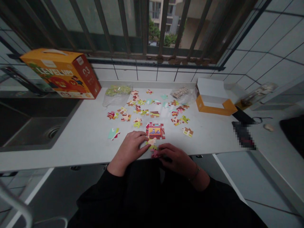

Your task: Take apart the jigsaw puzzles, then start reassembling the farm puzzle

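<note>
We log the joined barn jigsaw section (155,131) on the white countertop (71,148), near its front edge. Left hand (129,148) lies open, fingertips at its lower side; right hand (177,160) narrowly pinches a small pink piece (155,154) just below.

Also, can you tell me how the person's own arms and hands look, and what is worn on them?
The left hand and right hand are bare, with no gloves. Black long sleeves cover the arms and end above the wrists. A thin bracelet circles the right wrist; none shows on the left.
</note>
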Available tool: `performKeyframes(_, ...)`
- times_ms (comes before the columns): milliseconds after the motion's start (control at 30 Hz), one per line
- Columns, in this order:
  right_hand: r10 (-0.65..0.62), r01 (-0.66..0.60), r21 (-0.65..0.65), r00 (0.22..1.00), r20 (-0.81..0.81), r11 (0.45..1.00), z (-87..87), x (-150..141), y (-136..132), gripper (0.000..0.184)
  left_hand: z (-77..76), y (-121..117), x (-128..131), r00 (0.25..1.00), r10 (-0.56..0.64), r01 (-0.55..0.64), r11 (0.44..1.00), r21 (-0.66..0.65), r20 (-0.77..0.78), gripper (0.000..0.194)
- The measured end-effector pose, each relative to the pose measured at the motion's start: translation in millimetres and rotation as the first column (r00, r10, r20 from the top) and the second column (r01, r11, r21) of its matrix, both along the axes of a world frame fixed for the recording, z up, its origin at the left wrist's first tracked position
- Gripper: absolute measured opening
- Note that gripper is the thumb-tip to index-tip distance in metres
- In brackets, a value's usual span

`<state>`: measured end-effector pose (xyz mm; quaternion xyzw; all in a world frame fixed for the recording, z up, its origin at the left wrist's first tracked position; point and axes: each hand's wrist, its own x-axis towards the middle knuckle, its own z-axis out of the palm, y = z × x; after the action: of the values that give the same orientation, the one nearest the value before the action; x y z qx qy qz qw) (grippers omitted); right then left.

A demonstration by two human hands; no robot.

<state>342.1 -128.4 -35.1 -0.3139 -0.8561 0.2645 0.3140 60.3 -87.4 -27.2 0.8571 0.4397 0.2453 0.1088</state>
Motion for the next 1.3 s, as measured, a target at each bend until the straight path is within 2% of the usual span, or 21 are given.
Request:
performKeyframes(167, -0.114, 0.114, 0.028, 0.993, 0.025, 0.993, 0.3, 25, 10, 0.035, -0.4, 3, -2, 0.999, -0.028, 0.028, 1.0, -0.006, -0.018, 0.04)
performKeyframes(400, -0.158, 0.157, 0.023, 0.984, 0.081, 0.987, 0.9, 52, 12, 0.037, -4.4, 5, -1, 1.0, -0.018, 0.018, 1.0, 0.003, -0.013, 0.036)
performKeyframes(633, -0.105, 0.099, 0.068, 0.992, 0.076, 0.993, -3.9, 46, 10, 0.04, -3.8, 5, 2, 1.0, 0.012, -0.011, 1.0, 0.008, -0.027, 0.032)
performKeyframes(900, 0.009, -0.013, 0.087, 0.998, 0.056, 0.996, -3.1, 22, 13, 0.04, -6.7, 8, 11, 0.989, 0.106, -0.102, 0.994, 0.044, -0.103, 0.032)
performKeyframes(1300, -0.025, 0.019, 0.099, 0.998, 0.056, 0.995, 1.2, 15, 16, 0.038, -12.9, 10, 7, 0.994, 0.098, -0.096, 0.995, 0.036, -0.055, 0.026)
